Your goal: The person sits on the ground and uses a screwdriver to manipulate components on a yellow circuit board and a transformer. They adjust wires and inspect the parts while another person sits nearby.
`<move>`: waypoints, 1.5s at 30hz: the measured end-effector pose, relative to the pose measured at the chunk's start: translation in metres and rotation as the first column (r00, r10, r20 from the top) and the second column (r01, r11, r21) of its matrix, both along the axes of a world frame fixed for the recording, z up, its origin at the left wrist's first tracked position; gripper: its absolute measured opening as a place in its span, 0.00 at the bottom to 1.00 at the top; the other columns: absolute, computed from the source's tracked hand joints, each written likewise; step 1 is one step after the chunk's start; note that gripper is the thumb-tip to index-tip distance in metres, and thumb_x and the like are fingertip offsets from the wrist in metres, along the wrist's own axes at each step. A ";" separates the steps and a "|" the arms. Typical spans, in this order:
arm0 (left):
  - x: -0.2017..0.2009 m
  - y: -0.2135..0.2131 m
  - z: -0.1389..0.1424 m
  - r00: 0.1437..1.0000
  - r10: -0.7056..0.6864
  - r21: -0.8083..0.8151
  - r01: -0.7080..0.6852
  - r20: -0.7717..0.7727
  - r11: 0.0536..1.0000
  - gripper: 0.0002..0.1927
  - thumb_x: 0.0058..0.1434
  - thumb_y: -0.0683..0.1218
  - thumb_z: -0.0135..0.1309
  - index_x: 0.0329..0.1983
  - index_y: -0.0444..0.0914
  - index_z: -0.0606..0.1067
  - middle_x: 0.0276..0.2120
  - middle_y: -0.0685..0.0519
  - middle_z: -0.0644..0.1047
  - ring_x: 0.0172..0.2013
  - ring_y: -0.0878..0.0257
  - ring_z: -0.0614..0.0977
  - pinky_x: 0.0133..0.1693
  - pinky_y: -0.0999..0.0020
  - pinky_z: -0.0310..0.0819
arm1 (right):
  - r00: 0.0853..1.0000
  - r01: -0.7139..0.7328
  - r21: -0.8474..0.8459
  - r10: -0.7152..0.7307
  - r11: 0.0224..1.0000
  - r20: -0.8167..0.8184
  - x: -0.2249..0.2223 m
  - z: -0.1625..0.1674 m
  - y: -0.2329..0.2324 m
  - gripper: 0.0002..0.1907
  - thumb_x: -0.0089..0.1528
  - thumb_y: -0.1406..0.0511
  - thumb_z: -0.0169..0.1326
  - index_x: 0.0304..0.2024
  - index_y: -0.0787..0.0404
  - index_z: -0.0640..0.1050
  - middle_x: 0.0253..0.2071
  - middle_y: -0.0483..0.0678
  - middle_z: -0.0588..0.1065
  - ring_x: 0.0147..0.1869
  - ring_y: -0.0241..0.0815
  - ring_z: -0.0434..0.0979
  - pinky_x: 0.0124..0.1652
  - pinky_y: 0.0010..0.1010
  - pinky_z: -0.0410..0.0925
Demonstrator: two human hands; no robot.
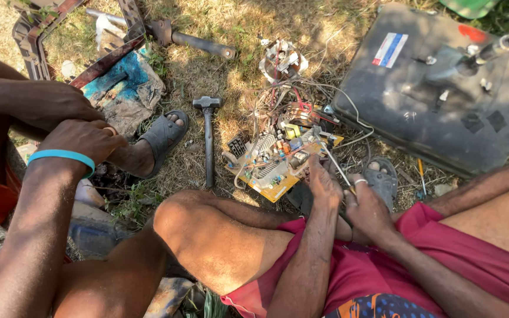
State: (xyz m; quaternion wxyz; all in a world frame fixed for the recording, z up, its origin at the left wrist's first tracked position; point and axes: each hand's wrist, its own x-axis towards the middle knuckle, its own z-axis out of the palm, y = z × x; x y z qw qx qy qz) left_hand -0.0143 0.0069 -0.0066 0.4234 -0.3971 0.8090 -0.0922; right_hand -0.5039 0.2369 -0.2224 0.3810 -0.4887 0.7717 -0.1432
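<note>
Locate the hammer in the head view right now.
The hammer lies on the dry grass left of centre, head pointing away, untouched, between the sandalled foot on its left and the yellow circuit board on its right.

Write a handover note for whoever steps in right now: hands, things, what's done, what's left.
Left hand: fingers on the near edge of the yellow circuit board; whether they grip or just press does not show.
Right hand: closed on a thin metal tool, tip at the board.
Things: the board lies on the grass, the hammer to its left, the dark casing to the right. A co-worker's hands rest clasped at far left.
Done: the board is out in the open.
Left: the tangle of wires still joins it, and parts are still mounted.
</note>
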 end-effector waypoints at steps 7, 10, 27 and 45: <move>-0.005 0.001 0.006 0.999 0.016 0.015 -0.016 0.042 1.000 0.19 0.64 0.42 0.51 0.58 0.51 0.73 0.57 0.62 0.77 0.63 0.63 0.75 0.57 0.65 0.77 | 0.997 -0.038 0.088 0.045 0.995 -0.068 -0.047 0.030 0.017 0.20 0.65 0.58 0.51 0.56 0.60 0.74 0.43 0.63 0.80 0.49 0.60 0.83 0.50 0.50 0.72; -0.008 0.002 0.006 0.997 0.046 0.008 -0.046 0.060 0.999 0.21 0.64 0.42 0.51 0.60 0.53 0.73 0.58 0.61 0.77 0.62 0.63 0.76 0.56 0.66 0.78 | 0.994 -0.064 -0.075 0.057 0.995 -0.096 -0.060 0.033 0.010 0.22 0.65 0.58 0.51 0.58 0.62 0.73 0.46 0.65 0.78 0.52 0.64 0.80 0.51 0.51 0.71; -0.003 -0.006 -0.008 0.994 0.024 -0.012 -0.023 0.105 1.000 0.23 0.67 0.44 0.48 0.64 0.56 0.70 0.65 0.65 0.72 0.66 0.65 0.72 0.58 0.69 0.76 | 0.965 -0.171 0.122 0.192 0.978 -0.180 -0.067 0.018 -0.022 0.18 0.64 0.62 0.51 0.54 0.62 0.73 0.43 0.66 0.80 0.48 0.65 0.82 0.51 0.55 0.71; -0.012 -0.003 0.000 0.992 0.022 -0.033 -0.018 0.124 0.999 0.25 0.66 0.43 0.49 0.65 0.58 0.71 0.63 0.64 0.74 0.63 0.64 0.74 0.55 0.68 0.78 | 0.963 -0.208 0.044 0.213 0.977 -0.165 -0.067 0.011 -0.042 0.19 0.63 0.61 0.52 0.54 0.61 0.74 0.44 0.64 0.80 0.50 0.66 0.80 0.52 0.54 0.70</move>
